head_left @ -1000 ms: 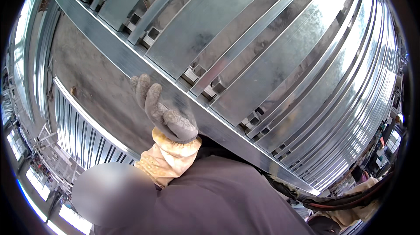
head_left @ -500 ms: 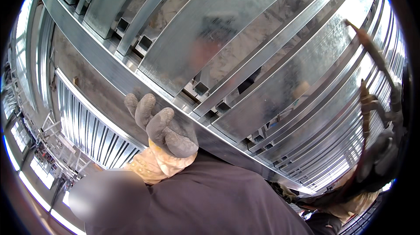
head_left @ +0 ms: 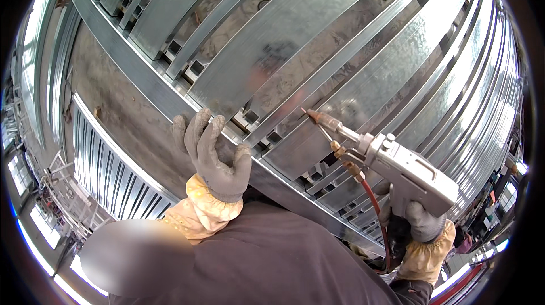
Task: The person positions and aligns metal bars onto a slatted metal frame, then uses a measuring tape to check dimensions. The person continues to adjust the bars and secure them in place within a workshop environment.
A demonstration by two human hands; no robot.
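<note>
My right hand (head_left: pixel 423 221), in a grey glove with a yellowish cuff, is wrapped round the grip of a silver welding gun (head_left: pixel 409 168). The gun's copper-coloured nozzle points left over the shiny metal slats (head_left: pixel 335 49); I cannot tell whether the tip touches them. A red hose (head_left: pixel 373 205) bends down from beneath the gun. My left hand (head_left: pixel 218 154), gloved the same way, is raised with fingers apart and nothing in it. It is nearest to the long metal side rail (head_left: pixel 272 182), where the slats end in a row of square tube openings.
Beyond the rail at left lies brown floor (head_left: pixel 116 92), with a ribbed metal panel (head_left: pixel 110 163) on it. More long metal profiles (head_left: pixel 61 55) stand at the far left. A blurred grey round shape (head_left: pixel 136 257) covers the lower left.
The welding gun has swung in from the right edge to over the slats, nozzle now pointing left. My left hand's fingers have gone from curled to spread. The view has shifted slightly.
</note>
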